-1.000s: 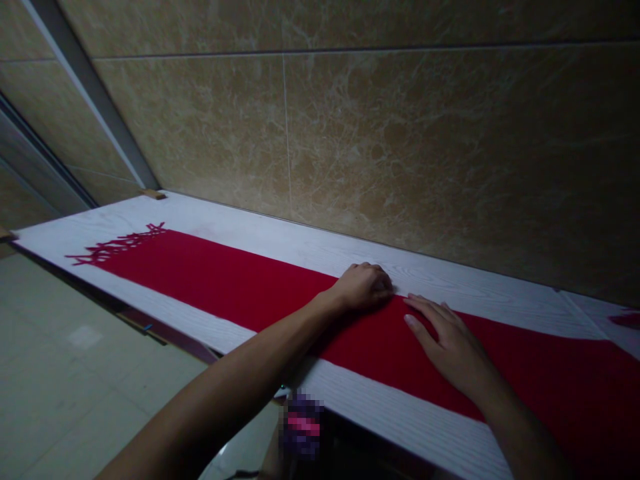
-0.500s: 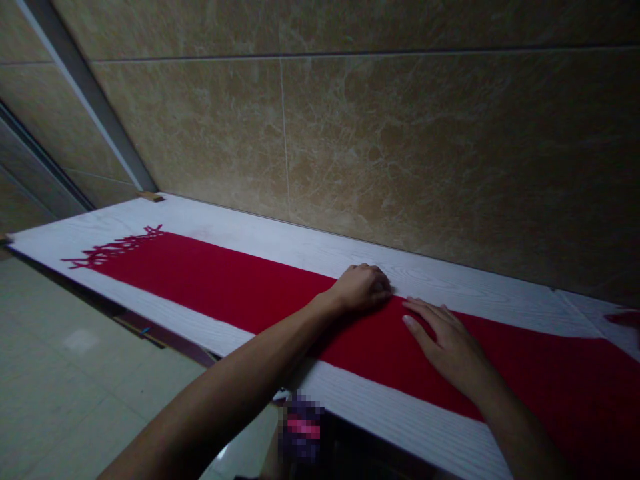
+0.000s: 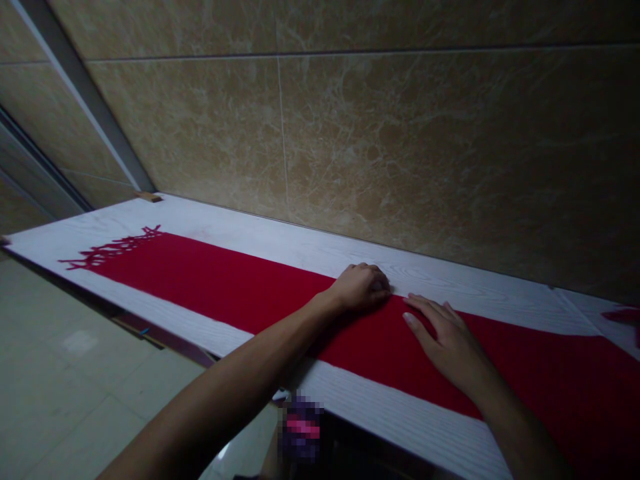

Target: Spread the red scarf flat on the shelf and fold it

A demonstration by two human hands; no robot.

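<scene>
A long red scarf [image 3: 225, 280] lies flat lengthwise, its knotted fringe spread out at the far left end. At its far edge, near the middle, rests my left hand [image 3: 361, 287], fingers curled closed on the cloth edge; the fingertips are partly hidden. Just right of it, my right hand [image 3: 445, 340] lies on the scarf with its fingers stretched out and the thumb apart, holding nothing. The scarf's right end runs out of view at the lower right.
The white wood-grain table [image 3: 240, 233] stands against a brown marbled tile wall [image 3: 380, 153]. A small wooden block [image 3: 149, 197] sits at its far left corner. Some red material [image 3: 620, 315] shows at the right edge. Pale floor tiles [image 3: 65, 373] lie below left.
My right hand has shifted very slightly at the scarf's far edge. My left hand stays in place, and the view has tilted a little.
</scene>
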